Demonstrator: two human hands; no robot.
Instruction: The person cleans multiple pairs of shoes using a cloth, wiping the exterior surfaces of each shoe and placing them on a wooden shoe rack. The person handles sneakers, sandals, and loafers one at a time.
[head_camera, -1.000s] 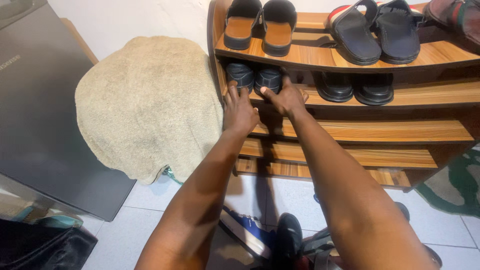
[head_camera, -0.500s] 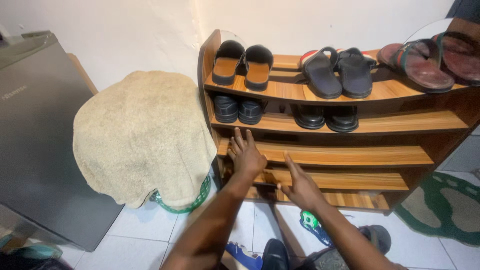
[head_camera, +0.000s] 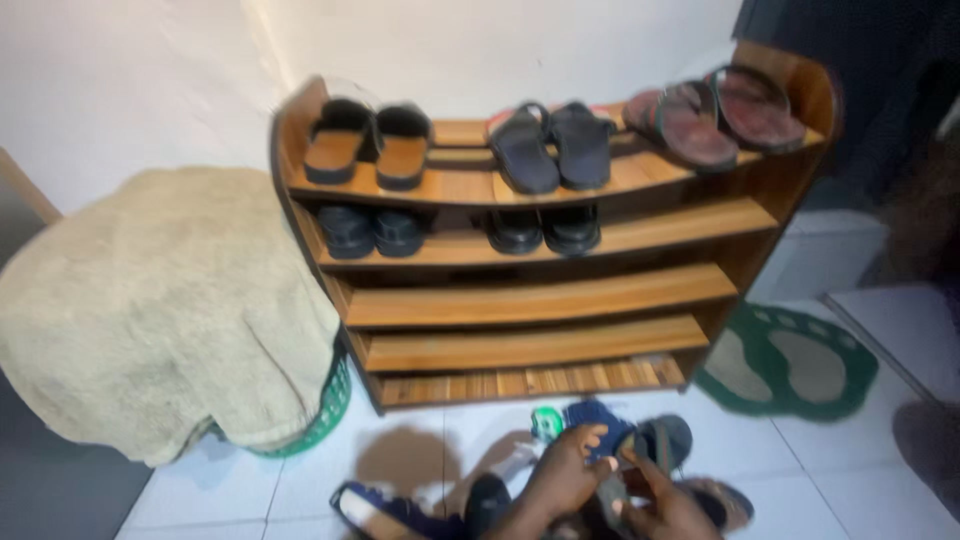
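My left hand (head_camera: 562, 472) and my right hand (head_camera: 668, 508) are low at the bottom edge, over a heap of shoes on the white tiled floor. Both close around a dark sandal (head_camera: 610, 492) with a grey strap; the picture is blurred there. Just beyond my fingers lie a blue shoe (head_camera: 598, 415) and a dark grey sandal (head_camera: 668, 436). A blue and white sneaker (head_camera: 385, 512) lies to the left of my hands. The wooden shoe rack (head_camera: 540, 300) stands behind them, apart from my hands.
The rack's top shelf carries brown-soled slippers (head_camera: 365, 150), dark sandals (head_camera: 550, 145) and maroon sandals (head_camera: 715, 115); black shoes (head_camera: 375, 230) sit below. A beige towel (head_camera: 160, 300) covers a green basket (head_camera: 325, 410) at left. A green foot-shaped mat (head_camera: 790, 365) lies at right.
My hands have come away from the rack's shelves and dropped to the shoes on the floor, closing on a sandal. The view has pulled back and swung right.
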